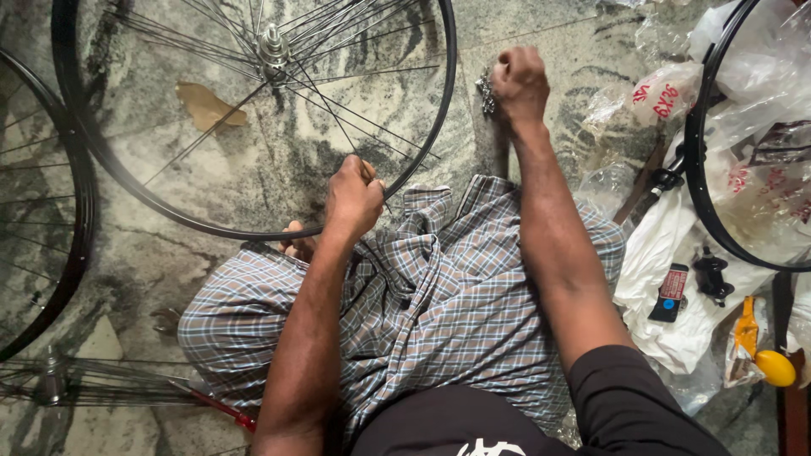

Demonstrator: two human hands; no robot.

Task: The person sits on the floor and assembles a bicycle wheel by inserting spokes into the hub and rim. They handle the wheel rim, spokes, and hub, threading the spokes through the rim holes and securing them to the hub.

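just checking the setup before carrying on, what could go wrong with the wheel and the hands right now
The left hand grips a spoke right at the rim of the bicycle wheel; a slip could bend the spoke or pinch the fingers. The right hand holds a cluster of small metal parts that could scatter across the patterned stone floor and get lost among the plastic bags.

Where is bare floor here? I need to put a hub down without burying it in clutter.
Bare marble shows between the wheel rim and the plastic bags, just beyond the right hand, and inside the wheel, though under spokes. A small patch lies at bottom left, between the checked cloth and loose spokes. The right side is crowded with bags, another rim and small parts.
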